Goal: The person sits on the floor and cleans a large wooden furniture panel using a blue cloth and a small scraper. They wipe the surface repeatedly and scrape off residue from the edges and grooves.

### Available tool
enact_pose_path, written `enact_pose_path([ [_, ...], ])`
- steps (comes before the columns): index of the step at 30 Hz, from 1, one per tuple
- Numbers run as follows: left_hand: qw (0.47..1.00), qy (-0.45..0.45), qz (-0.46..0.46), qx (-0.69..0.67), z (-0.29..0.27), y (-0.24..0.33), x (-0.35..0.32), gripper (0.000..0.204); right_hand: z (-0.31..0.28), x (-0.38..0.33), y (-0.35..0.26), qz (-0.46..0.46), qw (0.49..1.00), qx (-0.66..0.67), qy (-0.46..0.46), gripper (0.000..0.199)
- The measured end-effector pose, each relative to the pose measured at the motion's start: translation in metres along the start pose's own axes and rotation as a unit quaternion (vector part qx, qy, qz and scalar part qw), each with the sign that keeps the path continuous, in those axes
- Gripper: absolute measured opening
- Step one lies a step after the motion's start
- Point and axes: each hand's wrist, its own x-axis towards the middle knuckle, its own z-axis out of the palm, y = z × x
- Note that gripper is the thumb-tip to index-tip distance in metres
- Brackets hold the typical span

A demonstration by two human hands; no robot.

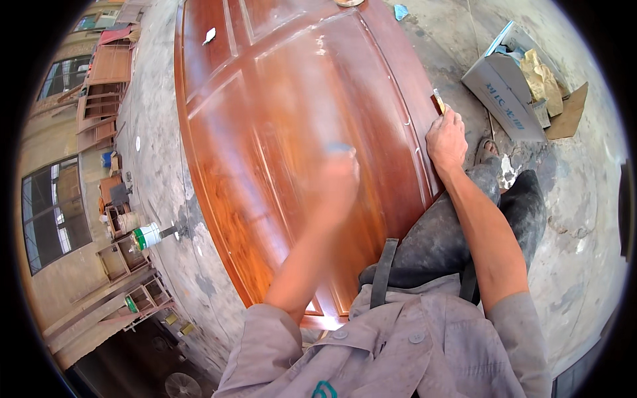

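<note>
A large, glossy reddish-brown wooden door panel [298, 119] with moulded lines lies in front of me. Over its middle is my left hand [342, 174], smeared by motion, with its fingers closed on a small light-blue piece [338, 147] pressed to the wood. The fingers hide most of that piece, so I cannot tell its kind. My right hand [447, 140] is closed round a small paintbrush [438, 101] and rests at the panel's right edge. The brush points away from me, its handle mostly covered.
To the right stands an open cardboard box [504, 93] with crumpled brown paper. A white scrap [210, 36] lies on the panel, and a blue scrap [401, 12] on the concrete floor beyond. A white-and-green bucket [147, 235] and wooden frames [106, 73] stand at the left.
</note>
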Motion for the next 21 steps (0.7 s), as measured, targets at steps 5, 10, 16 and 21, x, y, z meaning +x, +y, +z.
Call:
enact_pose_path([
  [5, 0.998, 0.033, 0.036, 0.029, 0.019, 0.014, 0.019, 0.026, -0.001, -0.003, -0.004, 0.007, 1.000, -0.001, -0.013, 0.034],
  [10, 0.998, -0.069, -0.002, -0.010, 0.026, 0.006, -0.008, 0.045, -0.003, -0.001, -0.005, 0.012, 1.000, -0.011, -0.015, 0.035],
  [16, 0.986, -0.022, 0.145, 0.073, 0.021, -0.026, 0.005, 0.065, 0.001, 0.001, -0.001, -0.001, 1.000, -0.016, 0.002, 0.035],
  [21, 0.991, -0.012, 0.074, 0.107, 0.034, -0.002, -0.035, 0.067, 0.000, 0.001, -0.004, 0.011, 1.000, -0.005, -0.017, 0.034],
])
